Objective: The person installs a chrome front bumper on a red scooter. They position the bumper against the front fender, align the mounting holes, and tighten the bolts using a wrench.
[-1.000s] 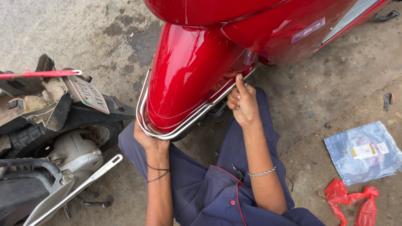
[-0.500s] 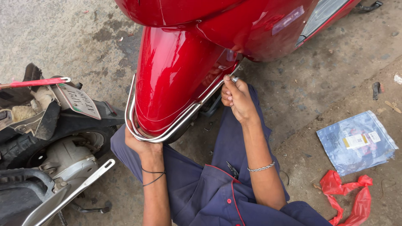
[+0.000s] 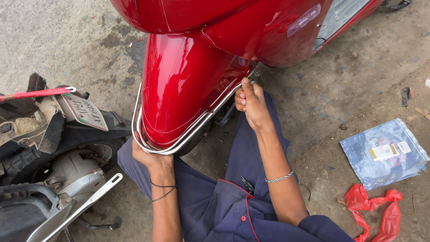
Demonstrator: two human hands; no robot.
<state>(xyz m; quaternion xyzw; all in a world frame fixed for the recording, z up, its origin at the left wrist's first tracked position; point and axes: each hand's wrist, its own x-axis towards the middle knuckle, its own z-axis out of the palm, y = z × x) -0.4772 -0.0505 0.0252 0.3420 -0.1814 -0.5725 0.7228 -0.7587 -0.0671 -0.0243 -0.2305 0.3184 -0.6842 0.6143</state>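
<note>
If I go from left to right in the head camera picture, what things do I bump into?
Grey scooter wreck → left hand under the chrome guard rail → red fender → right hand on the rail → blue plastic packet on the ground.

We lose the left hand's (image 3: 150, 157) fingertips under the red fender (image 3: 183, 89) | scooter body cut off at the top edge — so is the second scooter (image 3: 49, 170) at left | right hand (image 3: 251, 101) hides whatever it pinches at the chrome guard (image 3: 179, 141) | plastic pouch (image 3: 384, 152) label too small to tell

A blue plastic bag (image 3: 384, 152) lies near a red plastic scrap (image 3: 375, 210); a stripped old scooter (image 3: 49, 148) sits left
</note>
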